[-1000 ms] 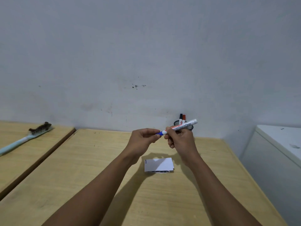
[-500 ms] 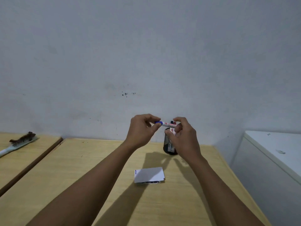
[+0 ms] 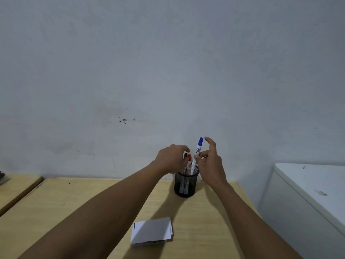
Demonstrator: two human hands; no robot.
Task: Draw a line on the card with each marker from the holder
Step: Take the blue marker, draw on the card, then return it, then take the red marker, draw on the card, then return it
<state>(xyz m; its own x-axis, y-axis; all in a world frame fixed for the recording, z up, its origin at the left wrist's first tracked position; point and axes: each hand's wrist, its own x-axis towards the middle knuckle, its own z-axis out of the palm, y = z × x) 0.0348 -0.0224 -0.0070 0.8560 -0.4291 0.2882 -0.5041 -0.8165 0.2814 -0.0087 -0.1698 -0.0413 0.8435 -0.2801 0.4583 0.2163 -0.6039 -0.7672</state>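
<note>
A black mesh holder (image 3: pixel 184 186) stands at the back of the wooden table (image 3: pixel 74 212). In it are a black marker (image 3: pixel 185 156) and a red marker (image 3: pixel 189 158). My left hand (image 3: pixel 171 158) curls over their tops; whether it grips one is hidden. My right hand (image 3: pixel 210 163) pinches a capped blue marker (image 3: pixel 198 150) between thumb and a finger, with the index finger lifted. The marker's lower end is inside the holder and it leans right. The white card (image 3: pixel 152 230) lies nearer me, with a short blue line at its left edge.
A white cabinet (image 3: pixel 308 186) stands to the right of the table. A second wooden table (image 3: pixel 16 186) sits at the left across a narrow gap. The wall is close behind the holder.
The blue marker was held level between both hands; now it stands tip-down in the holder. My left hand has let go of it and moved over the other markers. The view has tilted upward.
</note>
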